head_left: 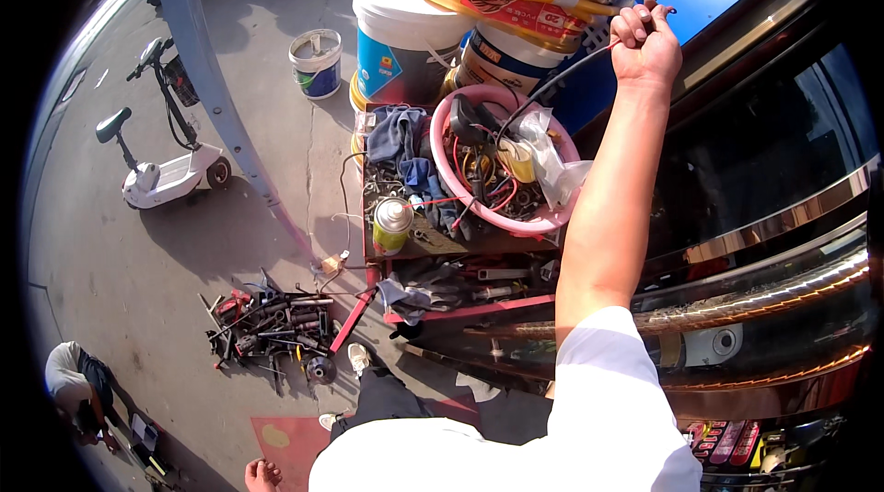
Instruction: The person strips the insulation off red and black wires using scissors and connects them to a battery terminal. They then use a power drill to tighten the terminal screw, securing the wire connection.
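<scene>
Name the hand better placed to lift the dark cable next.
Likely the right hand: it appears to hold the dark cable; the left hand is well away from the pink basin.

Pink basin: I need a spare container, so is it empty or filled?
Not empty: the pink basin holds cables and a clear plastic bag.

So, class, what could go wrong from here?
The cable in the right hand runs down into the cluttered basin, so a tug might snag and spill things. The can near the table's edge could get knocked off. The tools heaped near a shoe might trip someone.
</scene>
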Action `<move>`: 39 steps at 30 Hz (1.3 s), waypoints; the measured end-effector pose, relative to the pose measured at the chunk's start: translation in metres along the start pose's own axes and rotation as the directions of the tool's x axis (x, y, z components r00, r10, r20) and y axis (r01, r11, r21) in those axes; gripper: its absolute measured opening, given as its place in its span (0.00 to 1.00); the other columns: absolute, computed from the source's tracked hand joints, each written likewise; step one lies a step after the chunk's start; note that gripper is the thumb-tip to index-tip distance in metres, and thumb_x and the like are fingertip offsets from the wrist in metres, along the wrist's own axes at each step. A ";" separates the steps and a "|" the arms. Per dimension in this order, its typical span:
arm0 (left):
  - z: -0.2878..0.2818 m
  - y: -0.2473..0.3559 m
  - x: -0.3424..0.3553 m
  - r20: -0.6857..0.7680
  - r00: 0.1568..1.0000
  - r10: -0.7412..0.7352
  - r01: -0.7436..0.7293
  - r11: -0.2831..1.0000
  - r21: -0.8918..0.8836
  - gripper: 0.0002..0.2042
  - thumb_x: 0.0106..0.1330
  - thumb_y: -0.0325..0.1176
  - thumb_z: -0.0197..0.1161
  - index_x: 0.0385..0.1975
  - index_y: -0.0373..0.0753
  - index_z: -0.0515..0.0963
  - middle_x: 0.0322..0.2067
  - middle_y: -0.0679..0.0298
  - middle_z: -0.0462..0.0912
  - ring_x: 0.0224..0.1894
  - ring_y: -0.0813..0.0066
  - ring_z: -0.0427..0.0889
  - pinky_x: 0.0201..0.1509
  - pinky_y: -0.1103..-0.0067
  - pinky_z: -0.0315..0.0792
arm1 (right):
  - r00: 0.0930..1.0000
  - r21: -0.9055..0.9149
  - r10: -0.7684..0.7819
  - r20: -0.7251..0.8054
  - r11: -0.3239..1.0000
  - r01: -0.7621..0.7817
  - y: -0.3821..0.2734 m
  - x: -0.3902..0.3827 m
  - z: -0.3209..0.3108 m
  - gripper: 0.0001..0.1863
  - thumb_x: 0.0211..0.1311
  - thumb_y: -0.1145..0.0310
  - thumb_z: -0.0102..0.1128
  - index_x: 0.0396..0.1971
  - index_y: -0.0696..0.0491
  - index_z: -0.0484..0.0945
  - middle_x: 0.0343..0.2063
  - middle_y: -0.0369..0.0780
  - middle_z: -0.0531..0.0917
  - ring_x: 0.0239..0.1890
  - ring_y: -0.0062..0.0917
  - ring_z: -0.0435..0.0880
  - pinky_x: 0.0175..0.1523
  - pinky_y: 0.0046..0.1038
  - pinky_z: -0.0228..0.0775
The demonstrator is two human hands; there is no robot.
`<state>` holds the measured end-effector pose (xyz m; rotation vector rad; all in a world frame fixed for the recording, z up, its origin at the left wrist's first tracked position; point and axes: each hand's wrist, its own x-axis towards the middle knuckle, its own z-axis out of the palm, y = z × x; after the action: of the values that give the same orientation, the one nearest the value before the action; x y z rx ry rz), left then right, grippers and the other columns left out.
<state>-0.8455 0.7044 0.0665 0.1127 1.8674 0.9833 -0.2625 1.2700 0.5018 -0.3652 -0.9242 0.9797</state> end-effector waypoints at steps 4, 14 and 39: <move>0.069 0.079 0.020 0.171 0.950 0.262 -0.280 0.956 0.090 0.08 0.72 0.33 0.54 0.45 0.37 0.75 0.30 0.65 0.80 0.28 0.78 0.77 0.33 0.81 0.72 | 0.937 0.136 0.155 0.312 0.969 -0.205 -0.043 0.012 0.022 0.15 0.79 0.63 0.37 0.34 0.58 0.65 0.22 0.36 0.62 0.17 0.17 0.57 0.21 0.20 0.50; 0.229 0.296 -0.140 0.389 0.131 0.912 -0.949 0.228 -0.215 0.28 0.71 0.39 0.58 0.67 0.32 0.61 0.65 0.54 0.66 0.66 0.62 0.64 0.69 0.68 0.56 | 0.946 0.431 0.275 0.174 0.842 -0.324 0.062 -0.249 0.249 0.12 0.79 0.58 0.41 0.38 0.51 0.63 0.17 0.32 0.69 0.10 0.14 0.62 0.13 0.20 0.50; 0.099 0.194 -0.104 -0.031 0.939 0.344 -0.336 0.891 -0.307 0.20 0.73 0.34 0.57 0.62 0.39 0.67 0.25 0.68 0.74 0.25 0.80 0.69 0.31 0.83 0.65 | 0.839 -0.690 0.483 -0.253 -0.698 0.193 0.184 -0.121 -0.134 0.12 0.59 0.75 0.55 0.40 0.55 0.84 0.46 0.50 0.84 0.57 0.43 0.78 0.64 0.41 0.64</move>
<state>-0.7772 0.8423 0.2520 0.2705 1.6784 1.4984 -0.2836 1.2845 0.2455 -2.4600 -2.1583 -0.1100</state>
